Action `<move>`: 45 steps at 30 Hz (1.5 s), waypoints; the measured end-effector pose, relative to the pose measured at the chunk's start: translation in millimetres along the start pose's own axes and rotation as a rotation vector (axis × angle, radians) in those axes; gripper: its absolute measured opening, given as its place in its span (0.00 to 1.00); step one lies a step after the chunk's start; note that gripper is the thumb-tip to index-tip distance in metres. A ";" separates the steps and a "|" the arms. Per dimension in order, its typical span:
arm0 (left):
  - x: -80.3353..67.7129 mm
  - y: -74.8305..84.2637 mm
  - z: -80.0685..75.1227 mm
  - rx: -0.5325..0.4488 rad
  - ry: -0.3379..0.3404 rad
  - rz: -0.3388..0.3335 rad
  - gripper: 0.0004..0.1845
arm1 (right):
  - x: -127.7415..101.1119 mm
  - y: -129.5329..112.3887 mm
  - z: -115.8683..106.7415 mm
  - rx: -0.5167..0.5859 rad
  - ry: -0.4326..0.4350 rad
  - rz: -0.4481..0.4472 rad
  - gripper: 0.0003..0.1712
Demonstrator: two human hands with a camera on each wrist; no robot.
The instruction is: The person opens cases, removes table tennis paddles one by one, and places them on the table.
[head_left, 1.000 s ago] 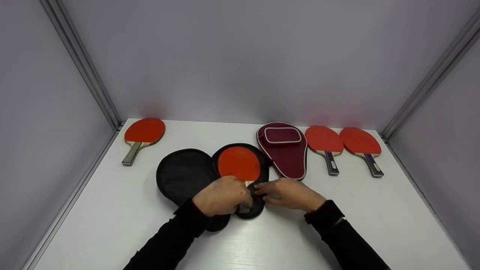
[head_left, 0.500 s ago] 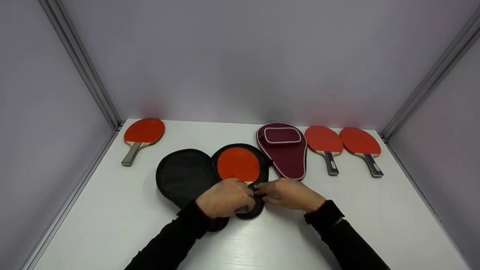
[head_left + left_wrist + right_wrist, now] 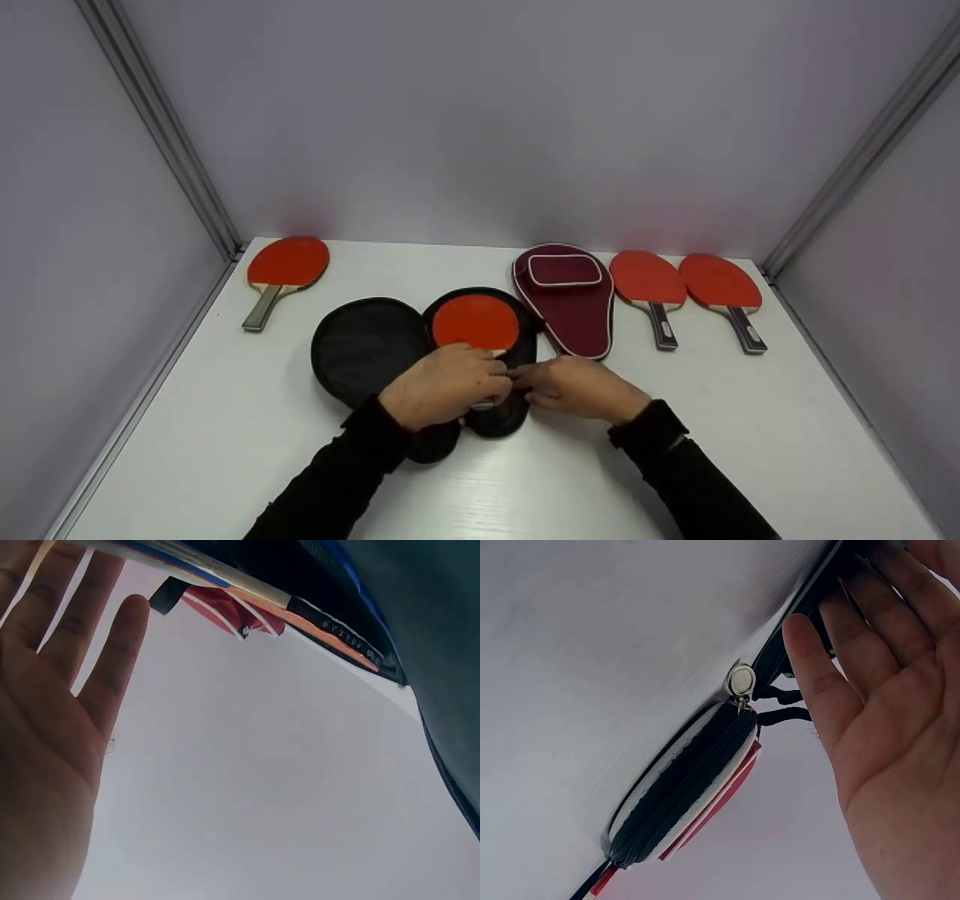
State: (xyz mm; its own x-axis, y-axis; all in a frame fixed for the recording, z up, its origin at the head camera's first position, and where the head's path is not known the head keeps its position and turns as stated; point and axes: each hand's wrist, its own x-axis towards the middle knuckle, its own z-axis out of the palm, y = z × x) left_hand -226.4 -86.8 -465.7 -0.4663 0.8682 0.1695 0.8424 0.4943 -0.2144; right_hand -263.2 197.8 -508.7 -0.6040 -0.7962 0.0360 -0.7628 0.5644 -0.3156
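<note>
Two hands (image 3: 510,386) over paddle (image 3: 475,322), black case (image 3: 367,349)

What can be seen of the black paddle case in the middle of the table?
The black paddle case lies unzipped and spread flat in two paddle-shaped halves on the white table. It looks like soft fabric. A red-faced paddle lies in its right half. The left hand and right hand meet over the handle end.

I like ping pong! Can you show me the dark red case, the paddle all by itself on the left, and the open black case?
maroon paddle case (image 3: 571,315), head view, its front panel.
lone paddle (image 3: 289,261), head view, its red rubber.
open black case (image 3: 364,346), head view, its empty left half.
</note>
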 end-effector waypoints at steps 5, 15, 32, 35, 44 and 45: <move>-2.7 -7.2 -4.4 -0.017 0.071 -0.004 0.07 | 0.2 1.0 -0.3 -0.009 -0.003 0.000 0.21; -6.7 -17.0 -14.9 -0.011 0.104 -0.008 0.13 | 0.8 2.3 0.7 0.004 -0.020 0.010 0.20; -10.6 -22.3 -19.9 -0.066 0.096 -0.069 0.14 | 0.3 1.5 1.5 -0.008 -0.024 0.009 0.21; -13.7 -22.7 -22.9 -0.064 0.111 -0.110 0.13 | -0.4 2.6 1.7 0.007 -0.024 0.009 0.21; -18.7 -30.2 -30.1 0.058 0.192 -0.269 0.10 | 0.8 3.2 2.5 -0.003 -0.019 -0.002 0.21; -19.4 -31.4 -30.6 0.060 0.207 -0.291 0.11 | 1.1 3.0 2.3 -0.005 -0.020 -0.004 0.21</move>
State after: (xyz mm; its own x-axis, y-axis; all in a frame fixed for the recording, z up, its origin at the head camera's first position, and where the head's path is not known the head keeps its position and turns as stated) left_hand -235.5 -120.5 -432.8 -0.6143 0.6668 0.4220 0.6623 0.7264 -0.1837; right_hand -265.6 198.2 -511.7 -0.5966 -0.8024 0.0181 -0.7661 0.5626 -0.3108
